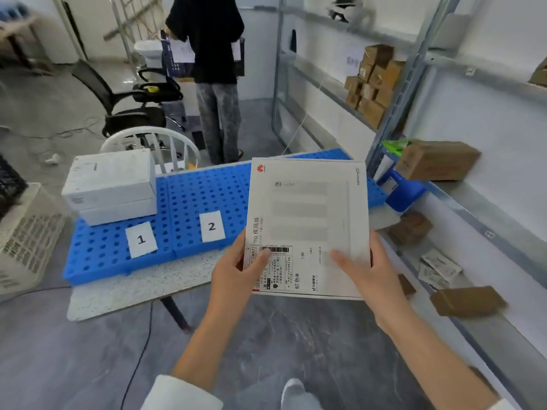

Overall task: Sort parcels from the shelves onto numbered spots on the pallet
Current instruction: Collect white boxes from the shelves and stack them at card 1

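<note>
I hold a flat white parcel box (307,214) with a shipping label at its lower left, lifted in front of me above the right part of the blue pallet (189,196). My left hand (236,273) grips its lower left corner and my right hand (367,270) its lower right edge. Paper cards marked 1 (141,239) and 2 (211,226) lie on the pallet. Two stacked white boxes (111,184) sit behind card 1. The parcel hides the pallet's right part.
Metal shelves on the right hold brown cardboard parcels (436,159), a lower brown box (467,300) and small packets (439,269). More brown boxes (374,81) stack on a far shelf. A person in black (211,69) stands behind the pallet. A white chair (151,143), an office chair (124,99) and a crate (26,235) stand at left.
</note>
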